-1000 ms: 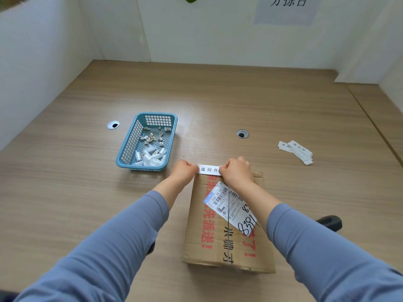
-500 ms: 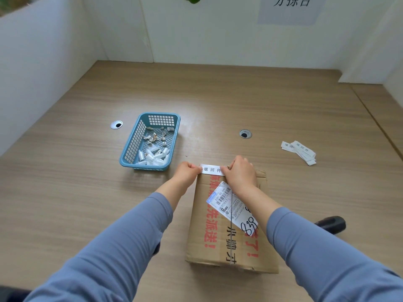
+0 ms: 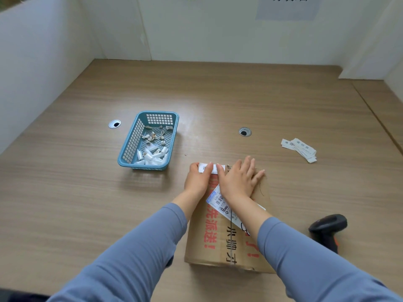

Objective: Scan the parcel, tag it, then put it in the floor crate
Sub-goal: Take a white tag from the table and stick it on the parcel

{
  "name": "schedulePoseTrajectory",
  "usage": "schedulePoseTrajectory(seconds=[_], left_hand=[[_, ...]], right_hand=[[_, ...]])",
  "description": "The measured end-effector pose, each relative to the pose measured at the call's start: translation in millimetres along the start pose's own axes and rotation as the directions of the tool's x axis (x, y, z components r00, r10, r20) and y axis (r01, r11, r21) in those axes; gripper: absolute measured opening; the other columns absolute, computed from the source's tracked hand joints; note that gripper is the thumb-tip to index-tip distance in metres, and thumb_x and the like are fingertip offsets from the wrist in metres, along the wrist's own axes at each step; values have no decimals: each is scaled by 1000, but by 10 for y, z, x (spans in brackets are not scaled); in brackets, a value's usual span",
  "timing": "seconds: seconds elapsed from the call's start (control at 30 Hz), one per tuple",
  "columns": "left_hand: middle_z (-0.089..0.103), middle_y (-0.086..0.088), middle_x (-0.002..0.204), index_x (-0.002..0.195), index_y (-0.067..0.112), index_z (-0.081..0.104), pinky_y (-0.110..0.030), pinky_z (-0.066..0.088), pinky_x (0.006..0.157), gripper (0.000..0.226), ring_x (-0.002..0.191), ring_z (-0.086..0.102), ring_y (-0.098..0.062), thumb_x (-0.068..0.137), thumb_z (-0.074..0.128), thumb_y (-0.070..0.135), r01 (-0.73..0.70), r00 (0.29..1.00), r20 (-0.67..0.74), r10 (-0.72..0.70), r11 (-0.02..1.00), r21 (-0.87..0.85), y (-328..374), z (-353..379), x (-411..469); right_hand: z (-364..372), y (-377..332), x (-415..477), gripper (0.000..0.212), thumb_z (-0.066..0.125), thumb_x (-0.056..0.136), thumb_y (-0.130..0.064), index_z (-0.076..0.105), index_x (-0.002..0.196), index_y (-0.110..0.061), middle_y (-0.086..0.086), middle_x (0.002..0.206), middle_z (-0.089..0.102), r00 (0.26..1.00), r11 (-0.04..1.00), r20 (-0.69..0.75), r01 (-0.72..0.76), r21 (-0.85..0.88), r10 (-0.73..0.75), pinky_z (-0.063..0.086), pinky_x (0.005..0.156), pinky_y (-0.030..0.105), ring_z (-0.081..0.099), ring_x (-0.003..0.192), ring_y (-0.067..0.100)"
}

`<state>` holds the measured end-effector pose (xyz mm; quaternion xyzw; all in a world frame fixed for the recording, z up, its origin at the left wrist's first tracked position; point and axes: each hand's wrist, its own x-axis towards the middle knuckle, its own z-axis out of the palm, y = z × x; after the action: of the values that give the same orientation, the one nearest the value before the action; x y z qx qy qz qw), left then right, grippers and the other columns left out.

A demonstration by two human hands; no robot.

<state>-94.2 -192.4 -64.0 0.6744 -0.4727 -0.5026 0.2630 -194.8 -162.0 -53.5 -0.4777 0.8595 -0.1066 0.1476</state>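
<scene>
Pressing flat: your right hand [image 3: 238, 182] is splayed open, palm down on the far end of the parcel [image 3: 229, 234], holding nothing. Your left hand [image 3: 199, 178] has loosely curled fingers resting on the white tag [image 3: 211, 168] at the parcel's far edge, thumb hidden, so a pinch can't be confirmed. Parcel lies flat on the counter [image 3: 87, 192], shipping label [image 3: 222, 205] face up. Scanner [image 3: 328, 228] lies to its right, spare tags [image 3: 299, 148] beyond, blue basket [image 3: 150, 140] to the left.
</scene>
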Motion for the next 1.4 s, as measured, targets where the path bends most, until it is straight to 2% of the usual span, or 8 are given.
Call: schedulePoseTrajectory(seconds=[0.23, 0.4, 0.67, 0.9, 1.03, 1.17, 1.3, 1.4], left_hand=[[66, -2, 112, 125, 17, 46, -35, 49, 89, 47, 100, 63, -22, 90, 49, 48, -23, 998, -55, 28, 996, 87, -26, 24, 4], [65, -6, 111, 125, 15, 46, -31, 44, 82, 42, 99, 61, -24, 94, 44, 43, -52, 996, -70, 62, 989, 141, -24, 32, 2], [65, -9, 109, 114, 12, 52, -35, 44, 84, 37, 101, 60, -29, 99, 33, 40, -90, 990, -88, 109, 975, 203, -52, 7, 27], [56, -2, 86, 96, 13, 49, -31, 38, 73, 36, 85, 56, -27, 102, 23, 37, -89, 986, -119, 119, 969, 230, -46, 7, 14], [57, -2, 93, 110, 10, 53, -29, 38, 76, 39, 91, 56, -26, 103, 23, 34, -103, 985, -116, 130, 972, 211, -31, -33, -17], [62, -7, 116, 125, 13, 51, -32, 43, 90, 38, 107, 58, -27, 102, 26, 31, -142, 986, -62, 156, 971, 193, -78, -85, -47], [61, -4, 124, 132, 18, 49, -40, 44, 102, 42, 115, 57, -22, 99, 29, 35, -190, 982, 37, 187, 976, 111, -193, -132, -99], [64, 6, 120, 135, 26, 47, -39, 47, 100, 40, 109, 61, -12, 97, 37, 35, -199, 973, 123, 194, 980, 26, -289, -183, -178]], right_hand=[[29, -65, -18, 100, 17, 85, -74, 11, 151, 1, 16, 161, 2, 999, 994, 19, -28, -108, 30, -12, 114, 60, -10, 149, 27], [63, -71, -16, 101, 17, 84, -76, 13, 151, 0, 15, 161, 5, 1000, 989, 0, -21, -143, 21, -12, 113, 62, -8, 150, 27], [82, -46, 13, 69, 21, 95, -57, 48, 135, -8, 13, 159, 22, 1000, 994, -24, -9, -107, 6, -9, 115, 62, 2, 150, 28], [96, 0, 21, 48, 22, 102, -36, 53, 129, -13, 8, 156, 30, 998, 999, -60, 10, -50, -13, -9, 115, 59, 8, 149, 25], [69, 16, 30, 41, 23, 103, -29, 50, 130, -14, 5, 155, 31, 997, 1000, -68, 23, 13, -22, -8, 116, 56, 11, 149, 22], [18, 135, 38, 39, 25, 104, -27, 45, 135, -15, 7, 159, 23, 996, 997, -58, 73, 22, -72, -5, 119, 49, 8, 150, 22], [-33, 336, 1, 44, 26, 103, -35, 39, 144, -23, 5, 161, 15, 988, 989, -43, 146, 7, -145, -2, 121, 44, 5, 150, 22], [-87, 462, -53, 47, 29, 101, -43, 34, 146, -29, 2, 162, 11, 987, 987, -28, 159, 2, -159, -2, 119, 48, 2, 150, 21]])
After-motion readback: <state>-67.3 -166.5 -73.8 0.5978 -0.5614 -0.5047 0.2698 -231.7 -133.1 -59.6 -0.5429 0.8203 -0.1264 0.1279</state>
